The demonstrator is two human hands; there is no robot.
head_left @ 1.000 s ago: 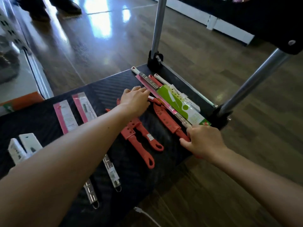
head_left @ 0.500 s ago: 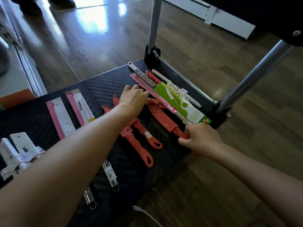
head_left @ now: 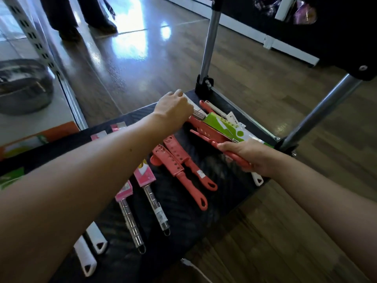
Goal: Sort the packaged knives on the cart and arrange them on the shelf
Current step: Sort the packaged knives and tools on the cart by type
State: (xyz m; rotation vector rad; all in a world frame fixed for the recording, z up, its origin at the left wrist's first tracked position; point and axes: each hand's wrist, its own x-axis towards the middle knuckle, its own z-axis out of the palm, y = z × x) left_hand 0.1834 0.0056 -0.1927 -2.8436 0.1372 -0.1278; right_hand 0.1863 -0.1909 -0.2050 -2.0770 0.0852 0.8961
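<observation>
Coral-red knives (head_left: 184, 172) and green packaging (head_left: 222, 125) on black ribbed cart (head_left: 183, 217).

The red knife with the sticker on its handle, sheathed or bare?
Sheathed: the red knife wears a perforated red cover over its blade.

- The left hand (head_left: 173, 107) reaches across the black cart (head_left: 183, 221). Its fingers curl over the far end of a steel-handled knife (head_left: 199, 115) in the pile at the far right corner.
- The right hand (head_left: 253, 154) grips the handle of a red knife (head_left: 204, 136) at the pile's near end.
- A green pack (head_left: 222, 124) lies in the same pile.
- Two red sheathed knives (head_left: 177, 162) lie side by side mid-cart.
- Nearer left lie two pink-carded knives (head_left: 142, 176) and two white handles (head_left: 89, 256).
</observation>
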